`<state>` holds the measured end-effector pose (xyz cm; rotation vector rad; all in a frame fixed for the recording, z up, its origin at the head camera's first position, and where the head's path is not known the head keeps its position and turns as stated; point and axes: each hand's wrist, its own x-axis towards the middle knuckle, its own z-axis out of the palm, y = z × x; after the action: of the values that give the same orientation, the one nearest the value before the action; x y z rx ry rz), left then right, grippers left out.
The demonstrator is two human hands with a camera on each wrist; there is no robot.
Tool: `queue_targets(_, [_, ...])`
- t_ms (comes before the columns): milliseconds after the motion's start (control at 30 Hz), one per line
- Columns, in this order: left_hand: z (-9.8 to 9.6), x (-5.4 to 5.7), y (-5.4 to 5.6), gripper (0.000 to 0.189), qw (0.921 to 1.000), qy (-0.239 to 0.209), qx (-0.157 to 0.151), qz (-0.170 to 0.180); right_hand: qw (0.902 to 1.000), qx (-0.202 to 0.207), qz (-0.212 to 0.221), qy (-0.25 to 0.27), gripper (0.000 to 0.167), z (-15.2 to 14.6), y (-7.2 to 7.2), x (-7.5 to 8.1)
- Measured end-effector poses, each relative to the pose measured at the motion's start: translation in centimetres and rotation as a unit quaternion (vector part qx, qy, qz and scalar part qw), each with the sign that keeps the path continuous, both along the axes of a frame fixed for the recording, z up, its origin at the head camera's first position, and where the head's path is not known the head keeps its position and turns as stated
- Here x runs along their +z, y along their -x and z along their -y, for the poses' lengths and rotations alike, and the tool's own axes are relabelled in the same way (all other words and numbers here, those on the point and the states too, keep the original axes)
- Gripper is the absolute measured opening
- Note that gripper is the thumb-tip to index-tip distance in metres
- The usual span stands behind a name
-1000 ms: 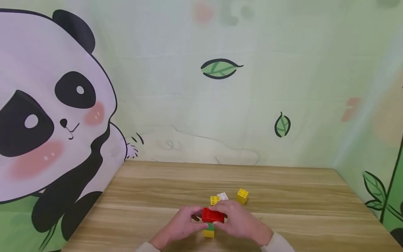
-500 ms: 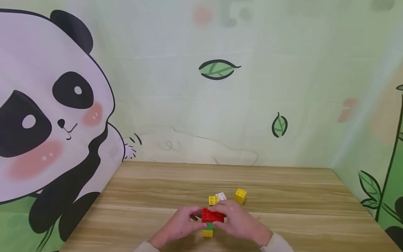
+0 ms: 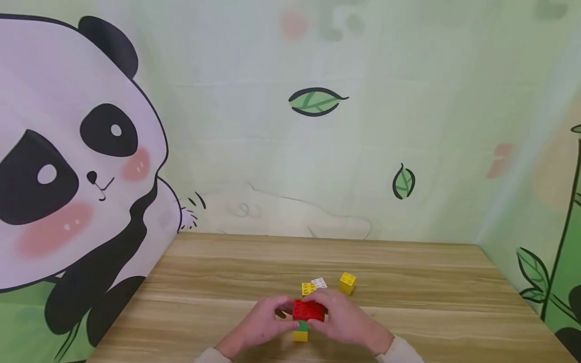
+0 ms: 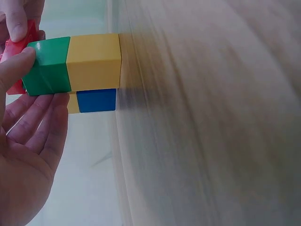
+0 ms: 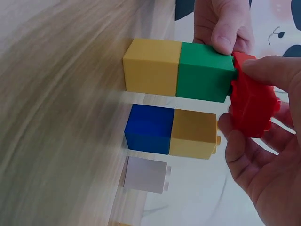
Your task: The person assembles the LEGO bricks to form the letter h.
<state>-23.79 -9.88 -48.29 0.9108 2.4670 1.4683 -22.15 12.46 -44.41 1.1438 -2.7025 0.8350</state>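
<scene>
A red brick (image 3: pixel 303 309) lies over the top of a green block (image 5: pixel 207 71), which sits on a yellow block (image 5: pixel 151 67) standing on the table. In the right wrist view the brick looks slightly tilted, with green studs showing at a narrow gap. My right hand (image 3: pixel 347 318) grips the brick between thumb and fingers, its free end reaching out to the right. With thumb in front and fingers behind, my left hand (image 3: pixel 263 320) holds the green block near its top. The left fingers' far side is partly hidden in the head view.
Just behind the stack stands a blue block (image 5: pixel 148 128) with a yellow block (image 5: pixel 193 133) on top. Beside that pair is a white block (image 5: pixel 146 174). Another yellow block (image 3: pixel 347 283) stands farther right on the wooden table (image 3: pixel 218 272). A panda-printed backdrop (image 3: pixel 254 136) rises behind.
</scene>
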Motion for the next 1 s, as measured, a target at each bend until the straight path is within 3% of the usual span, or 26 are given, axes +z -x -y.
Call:
queue_targets(100, [0.0, -0.1, 0.0, 0.031, 1.0, 0.003, 0.004, 0.005, 0.9994, -0.002, 0.033, 0.006, 0.034, -0.2, 0.1, 0.2])
queue_targets(233, [0.0, -0.1, 0.0, 0.032, 1.0, 0.005, 0.007, 0.002, 0.9994, 0.0, 0.035, 0.001, 0.035, -0.2, 0.2, 0.2])
queue_targets(500, [-0.1, 0.1, 0.0, 0.03, 1.0, 0.007, 0.007, 0.0, 0.9997, 0.006, -0.003, -0.024, 0.038, -0.3, 0.2, 0.3])
queue_targets(733, [-0.2, 0.1, 0.1, 0.026, 0.9999, 0.015, 0.002, -0.007, 0.9956, 0.03, -0.063, -0.063, 0.039, -0.2, 0.0, 1.0])
queue_targets(1000, [-0.4, 0.0, 0.1, 0.027, 0.9998, 0.018, 0.008, 0.005, 0.9972, 0.002, -0.011, -0.074, 0.042, -0.3, -0.1, 0.8])
